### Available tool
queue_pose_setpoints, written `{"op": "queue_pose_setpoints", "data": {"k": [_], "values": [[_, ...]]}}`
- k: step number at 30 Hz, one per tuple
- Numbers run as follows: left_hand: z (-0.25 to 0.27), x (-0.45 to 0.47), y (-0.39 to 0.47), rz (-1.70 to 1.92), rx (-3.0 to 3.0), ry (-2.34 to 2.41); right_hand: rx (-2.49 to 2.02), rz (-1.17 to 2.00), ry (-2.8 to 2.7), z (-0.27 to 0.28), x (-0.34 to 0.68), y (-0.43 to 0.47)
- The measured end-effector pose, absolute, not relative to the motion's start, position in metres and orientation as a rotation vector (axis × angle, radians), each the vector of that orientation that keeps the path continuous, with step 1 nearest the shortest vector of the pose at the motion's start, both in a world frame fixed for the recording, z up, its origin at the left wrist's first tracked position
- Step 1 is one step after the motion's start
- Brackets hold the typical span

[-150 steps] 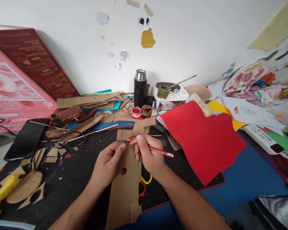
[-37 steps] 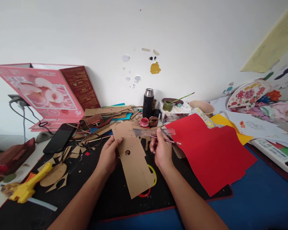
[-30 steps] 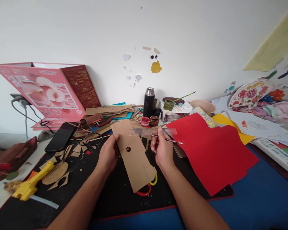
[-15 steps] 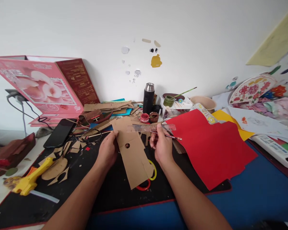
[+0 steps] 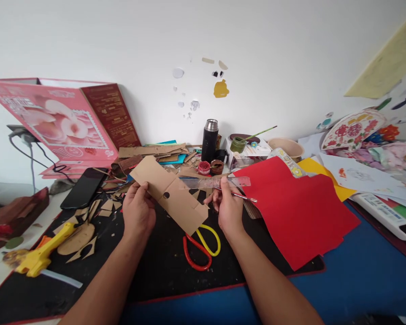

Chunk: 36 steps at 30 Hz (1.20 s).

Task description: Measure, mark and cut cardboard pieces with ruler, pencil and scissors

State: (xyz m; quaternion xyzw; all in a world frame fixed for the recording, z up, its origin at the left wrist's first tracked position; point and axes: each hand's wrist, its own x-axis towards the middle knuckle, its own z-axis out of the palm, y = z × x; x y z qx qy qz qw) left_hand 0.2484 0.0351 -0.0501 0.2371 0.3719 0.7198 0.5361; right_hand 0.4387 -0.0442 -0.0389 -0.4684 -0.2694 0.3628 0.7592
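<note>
Between thumb and fingers, my left hand (image 5: 139, 210) grips a long piece of cardboard (image 5: 179, 203) by its left edge. The cardboard is tilted, has a small round hole near its middle and is held above the mat. My right hand (image 5: 228, 205) pinches a clear plastic ruler (image 5: 206, 182) under the thumb, and a pencil (image 5: 244, 197) lies in the same grasp. Its fingers are close to the cardboard's right end. Below the cardboard lie scissors (image 5: 196, 250) with one red and one yellow handle loop; their blades are hidden.
On the left lie a yellow glue gun (image 5: 42, 255), a black phone (image 5: 84, 188) and cardboard scraps (image 5: 110, 205). Red sheets (image 5: 301, 212) cover the right side. Behind stand a black flask (image 5: 209, 141), paint jars (image 5: 204, 167) and a pink box (image 5: 61, 122).
My left hand has moved left and swung the cardboard into a more slanted position, uncovering more of the scissors' handles. My right hand keeps the ruler and pencil in nearly the same place.
</note>
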Motion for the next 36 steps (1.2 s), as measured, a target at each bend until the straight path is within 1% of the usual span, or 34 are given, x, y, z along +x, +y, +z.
{"op": "queue_pose_setpoints", "data": {"k": [4,9,15,22,29,36], "values": [[-0.051,0.243,0.042,1.799,0.538,0.869,-1.022,0.782,-0.561,-0.038,0.442,-0.044],[-0.049,0.242,0.040,1.801,0.587,0.859,-1.030,0.804,-0.562,-0.038,0.441,-0.045],[-0.047,0.246,0.034,1.652,0.581,0.845,-1.031,0.844,-0.626,-0.034,0.432,-0.052],[-0.045,0.253,0.030,1.510,0.563,0.814,-1.061,0.796,-0.618,-0.030,0.435,-0.053],[-0.045,0.254,0.028,1.563,0.564,0.782,-1.081,0.829,-0.619,-0.027,0.433,-0.055],[-0.040,0.263,0.019,1.435,0.469,0.717,-1.071,0.879,-0.643,-0.025,0.430,-0.055]]}}
